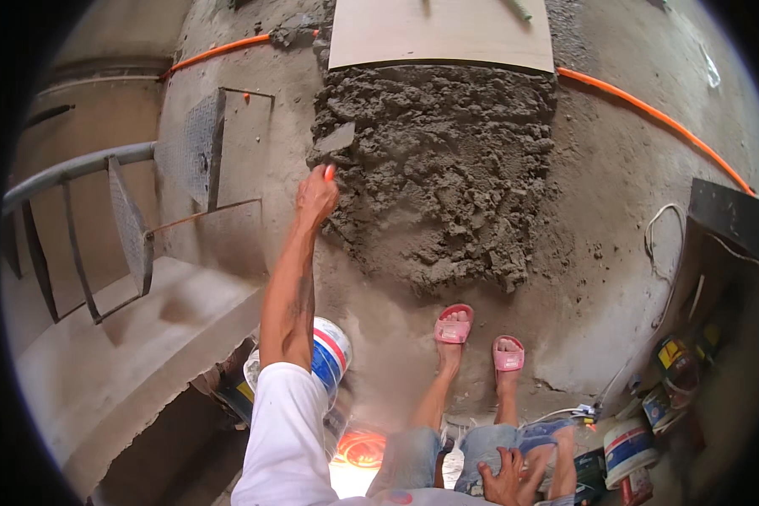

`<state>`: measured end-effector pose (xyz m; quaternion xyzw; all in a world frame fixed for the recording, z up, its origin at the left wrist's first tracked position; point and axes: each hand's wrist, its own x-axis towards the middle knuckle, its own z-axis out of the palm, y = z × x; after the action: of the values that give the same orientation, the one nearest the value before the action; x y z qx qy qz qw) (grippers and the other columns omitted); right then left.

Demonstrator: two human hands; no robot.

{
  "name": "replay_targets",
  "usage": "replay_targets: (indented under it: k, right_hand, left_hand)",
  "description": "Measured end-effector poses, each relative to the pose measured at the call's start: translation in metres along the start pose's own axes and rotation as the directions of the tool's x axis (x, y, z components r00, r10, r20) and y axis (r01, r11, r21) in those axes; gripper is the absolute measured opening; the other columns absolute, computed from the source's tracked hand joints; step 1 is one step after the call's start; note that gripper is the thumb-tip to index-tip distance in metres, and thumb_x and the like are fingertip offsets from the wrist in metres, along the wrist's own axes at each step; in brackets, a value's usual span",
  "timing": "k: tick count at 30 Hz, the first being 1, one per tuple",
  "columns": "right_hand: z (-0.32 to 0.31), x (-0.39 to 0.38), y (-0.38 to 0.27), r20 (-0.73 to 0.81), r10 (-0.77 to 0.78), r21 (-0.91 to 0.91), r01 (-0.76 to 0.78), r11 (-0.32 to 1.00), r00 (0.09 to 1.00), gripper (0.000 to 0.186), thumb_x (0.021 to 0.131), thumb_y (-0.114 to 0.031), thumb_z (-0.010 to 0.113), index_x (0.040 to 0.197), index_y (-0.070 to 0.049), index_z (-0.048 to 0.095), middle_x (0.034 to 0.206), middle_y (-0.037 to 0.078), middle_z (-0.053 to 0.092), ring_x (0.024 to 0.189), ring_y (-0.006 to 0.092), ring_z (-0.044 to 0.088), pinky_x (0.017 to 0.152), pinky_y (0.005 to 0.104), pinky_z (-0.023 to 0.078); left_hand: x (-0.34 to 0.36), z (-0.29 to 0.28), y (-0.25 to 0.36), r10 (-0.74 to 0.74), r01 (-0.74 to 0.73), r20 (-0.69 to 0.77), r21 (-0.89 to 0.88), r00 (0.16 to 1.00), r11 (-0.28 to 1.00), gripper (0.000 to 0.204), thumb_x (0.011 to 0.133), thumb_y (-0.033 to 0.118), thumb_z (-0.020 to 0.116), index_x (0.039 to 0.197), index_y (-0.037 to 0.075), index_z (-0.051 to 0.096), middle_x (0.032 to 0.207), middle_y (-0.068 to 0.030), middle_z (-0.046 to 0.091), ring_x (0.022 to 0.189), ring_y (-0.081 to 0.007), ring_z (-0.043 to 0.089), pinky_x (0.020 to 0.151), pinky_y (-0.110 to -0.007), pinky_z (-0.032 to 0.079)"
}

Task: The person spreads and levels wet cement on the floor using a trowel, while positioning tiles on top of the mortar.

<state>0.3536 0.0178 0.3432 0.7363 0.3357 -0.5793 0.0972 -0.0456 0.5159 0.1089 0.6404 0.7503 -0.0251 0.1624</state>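
Note:
My left hand [316, 196] is closed round the orange handle of a trowel, my arm stretched forward. The trowel's grey blade [336, 139] rests against the left edge of a rough bed of dark wet mortar [438, 169]. Beyond the mortar lies a large pale tile [438, 34], its near edge meeting the bed. My right hand [503, 476] lies on my denim-covered thigh, fingers apart, holding nothing I can see. My feet, in pink slippers [508, 358], are on the floor just short of the mortar.
An orange conduit [658, 114] runs across the floor on both sides of the mortar and tile. A white, blue and red bucket [331, 350] stands beside my left arm. Metal stair framing [135, 223] is at left. Buckets [628, 447] and a cable [673, 253] lie at right.

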Motion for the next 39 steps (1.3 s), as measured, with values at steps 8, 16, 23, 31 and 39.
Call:
replay_targets:
  k: [8, 16, 23, 31, 39]
  right_hand:
    - [-0.001, 0.006, -0.017, 0.047, 0.048, -0.035, -0.047, 0.998, 0.998, 0.063, 0.079, -0.034, 0.068, 0.132, -0.006, 0.048, 0.138, 0.028, 0.039, 0.129, 0.0448, 0.035, 0.108, 0.0500, 0.030]
    - [0.004, 0.006, -0.034, 0.016, 0.058, -0.108, -0.056, 0.993, 0.998, 0.063, 0.076, -0.035, 0.068, 0.132, -0.010, 0.050, 0.137, 0.028, 0.040, 0.129, 0.0446, 0.036, 0.105, 0.0509, 0.033]
    - [0.009, 0.005, -0.067, -0.015, 0.082, -0.280, -0.083, 0.956, 0.997, 0.059, 0.078, -0.030, 0.065, 0.130, -0.008, 0.051, 0.133, 0.025, 0.046, 0.119, 0.0421, 0.047, 0.104, 0.0524, 0.034]
    - [0.004, 0.013, -0.043, 0.050, 0.125, -0.311, -0.104, 0.945, 0.991, 0.064, 0.074, -0.038, 0.069, 0.125, -0.004, 0.051, 0.132, 0.029, 0.038, 0.127, 0.0453, 0.034, 0.100, 0.0561, 0.035]
    - [0.003, 0.012, -0.054, 0.112, 0.025, -0.296, 0.009, 0.955, 0.993, 0.061, 0.077, -0.036, 0.065, 0.127, -0.004, 0.049, 0.133, 0.028, 0.037, 0.129, 0.0430, 0.034, 0.097, 0.0602, 0.037]
  left_hand:
    - [0.059, 0.031, 0.046, -0.485, 0.565, 0.391, -0.773, 0.783, 0.288, 0.025, 0.096, 0.022, 0.044, 0.103, 0.000, 0.054, 0.066, -0.0103, 0.054, 0.049, -0.0189, 0.054, 0.042, -0.034, 0.046]
    - [0.055, 0.054, 0.037, -0.324, 0.500, 0.399, -0.794, 0.858, 0.347, 0.029, 0.097, 0.023, 0.043, 0.089, -0.002, 0.054, 0.065, -0.0098, 0.053, 0.049, -0.0195, 0.055, 0.041, -0.035, 0.045]
    - [0.043, 0.069, 0.094, -0.196, 0.499, 0.462, -0.836, 0.865, 0.229, 0.025, 0.097, 0.024, 0.046, 0.088, 0.003, 0.057, 0.064, -0.0057, 0.051, 0.048, -0.0167, 0.053, 0.039, -0.031, 0.045]
    - [0.034, 0.040, 0.097, 0.052, -0.020, 0.137, -0.232, 0.989, 0.972, 0.033, 0.089, 0.023, 0.045, 0.101, -0.004, 0.060, 0.103, -0.0293, 0.063, 0.095, -0.0494, 0.060, 0.084, -0.054, 0.048]
    - [-0.011, 0.014, 0.060, -0.065, 0.184, 0.331, -0.342, 0.941, 0.922, 0.031, 0.085, 0.019, 0.044, 0.100, -0.003, 0.060, 0.101, -0.0300, 0.063, 0.098, -0.0477, 0.059, 0.084, -0.052, 0.045]
